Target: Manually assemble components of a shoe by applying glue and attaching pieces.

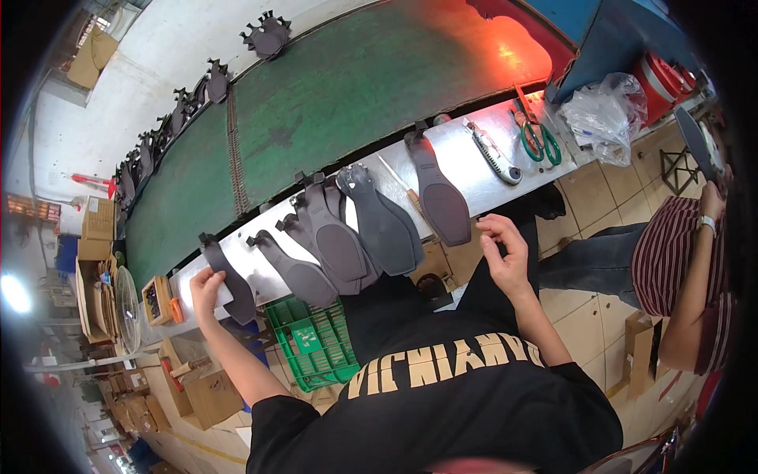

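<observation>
My left hand (207,292) pinches the edge of a dark sandal sole (233,288) at the left end of the metal ledge. My right hand (505,254) hangs before the ledge, fingers loosely bent and thumb apart, holding nothing. Nearest to it lies a brown-grey sole (439,193) with a small black tab at its narrow end. Between my hands, several more soles overlap on the ledge, among them a grey sole (294,272), a brownish sole (335,237) and a darker, wider sole (383,225). A thin tool with a light handle (412,197) lies beside the wide one.
Beyond the ledge runs a green conveyor belt (316,103), glowing red at its far right. Soles (267,38) line its far edge. A utility knife (493,154) and green-handled scissors (541,142) lie right. Below stands a green crate (312,340). A person in a striped shirt (671,245) stands right.
</observation>
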Demonstrator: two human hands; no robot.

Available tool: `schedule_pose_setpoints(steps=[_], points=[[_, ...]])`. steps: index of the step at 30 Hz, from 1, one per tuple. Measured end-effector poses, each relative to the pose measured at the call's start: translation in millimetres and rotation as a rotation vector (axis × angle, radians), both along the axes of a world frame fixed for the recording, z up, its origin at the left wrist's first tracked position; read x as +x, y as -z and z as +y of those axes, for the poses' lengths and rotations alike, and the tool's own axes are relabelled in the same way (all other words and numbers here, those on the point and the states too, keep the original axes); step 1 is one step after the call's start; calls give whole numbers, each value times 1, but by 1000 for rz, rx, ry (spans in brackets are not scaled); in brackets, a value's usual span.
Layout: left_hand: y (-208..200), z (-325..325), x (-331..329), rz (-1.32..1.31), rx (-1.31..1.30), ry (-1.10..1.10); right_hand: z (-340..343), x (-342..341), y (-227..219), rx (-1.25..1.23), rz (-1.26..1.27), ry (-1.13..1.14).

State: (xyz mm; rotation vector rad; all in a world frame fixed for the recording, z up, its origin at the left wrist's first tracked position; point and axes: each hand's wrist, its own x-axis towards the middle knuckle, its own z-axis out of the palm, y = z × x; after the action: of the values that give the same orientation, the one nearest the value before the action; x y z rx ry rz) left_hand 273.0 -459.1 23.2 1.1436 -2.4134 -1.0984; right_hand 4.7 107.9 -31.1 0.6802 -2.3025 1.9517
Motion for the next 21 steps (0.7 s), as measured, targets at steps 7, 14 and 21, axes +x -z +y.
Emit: schedule_pose_setpoints(steps=[7,14,21], points=[[57,-27,7,-125,-148,-45,-21,4,1,161,-53,129],[26,28,12,480,-265,-349,-19,5,46,-156,-601,36],[6,173,-74,981,319,-64,-20,-6,15,-602,-1098,-102]])
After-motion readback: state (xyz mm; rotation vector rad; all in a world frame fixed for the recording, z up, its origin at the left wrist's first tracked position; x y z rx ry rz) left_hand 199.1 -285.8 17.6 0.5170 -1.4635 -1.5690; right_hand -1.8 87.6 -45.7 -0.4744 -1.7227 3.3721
